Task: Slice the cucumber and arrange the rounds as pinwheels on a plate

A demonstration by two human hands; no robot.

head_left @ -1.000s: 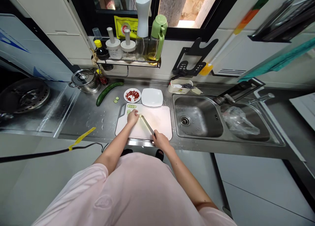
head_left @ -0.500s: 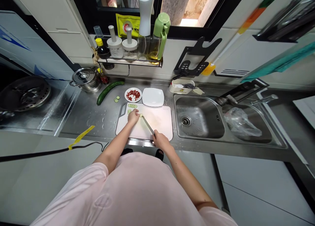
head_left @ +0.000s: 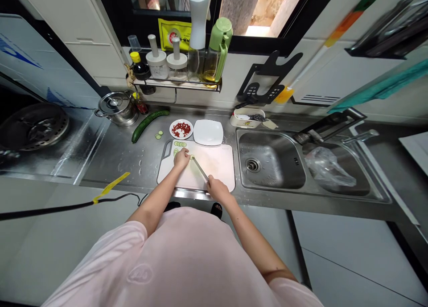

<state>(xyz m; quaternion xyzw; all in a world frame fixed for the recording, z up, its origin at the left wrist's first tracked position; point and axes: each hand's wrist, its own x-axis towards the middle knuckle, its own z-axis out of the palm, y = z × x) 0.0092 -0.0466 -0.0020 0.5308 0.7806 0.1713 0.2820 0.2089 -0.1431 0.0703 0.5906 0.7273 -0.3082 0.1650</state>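
My right hand (head_left: 218, 188) is wrapped round the handle of a kitchen knife (head_left: 200, 169). Its blade points up and left across the white cutting board (head_left: 220, 162). At the knife's tip lies a pale green cucumber slice (head_left: 191, 157), pressed to the board by the closed fingers of my left hand (head_left: 181, 157). How many slices are under those fingers is hidden. Several more cucumber slices (head_left: 180, 144) lie in a row at the board's far left, partly behind my left hand.
Beyond the board stand a plate of chopped red pieces (head_left: 181, 129) and a white plate (head_left: 207, 132). A whole cucumber (head_left: 147, 124), loose slices (head_left: 159, 134) and a lidded pot (head_left: 117, 108) are to the left. The sink (head_left: 272, 160) is on the right.
My right hand has shifted very slightly left with the knife. My left hand stays in place on the board, and the slices lie as before.
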